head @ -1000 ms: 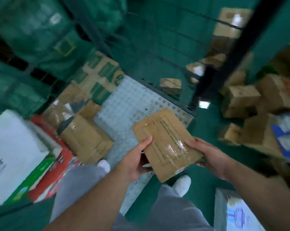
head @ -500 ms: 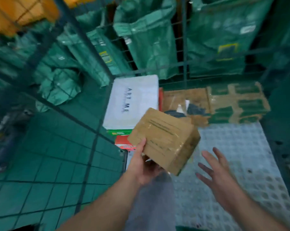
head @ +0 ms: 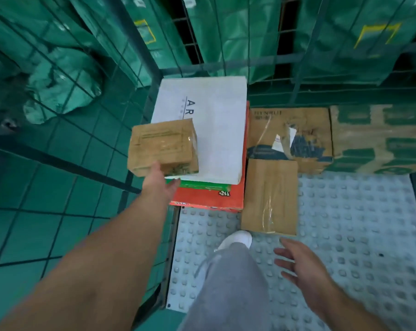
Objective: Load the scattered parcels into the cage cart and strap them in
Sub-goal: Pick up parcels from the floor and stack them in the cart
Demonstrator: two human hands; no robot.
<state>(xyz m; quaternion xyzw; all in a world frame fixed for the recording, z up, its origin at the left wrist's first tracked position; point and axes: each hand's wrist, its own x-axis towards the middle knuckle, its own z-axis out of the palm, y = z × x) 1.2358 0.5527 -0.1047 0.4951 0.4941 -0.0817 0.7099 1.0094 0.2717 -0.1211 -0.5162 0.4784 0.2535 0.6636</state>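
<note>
Studded grey cart floor (head: 345, 235) lies bare at the front and right, open for reaching in. A stack of boxes (head: 221, 130), topped by a small brown box (head: 164, 144), fills the back-left corner. Cartons (head: 290, 137) line the back, and a flat brown parcel (head: 270, 197) lies before them. Wire mesh (head: 300, 75) closes the back and left sides.

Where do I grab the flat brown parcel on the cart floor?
I'd grip the flat brown parcel by its right long edge, from the right: bare studded floor lies there, while the orange box hems its left edge and the taped carton its far end.
</note>
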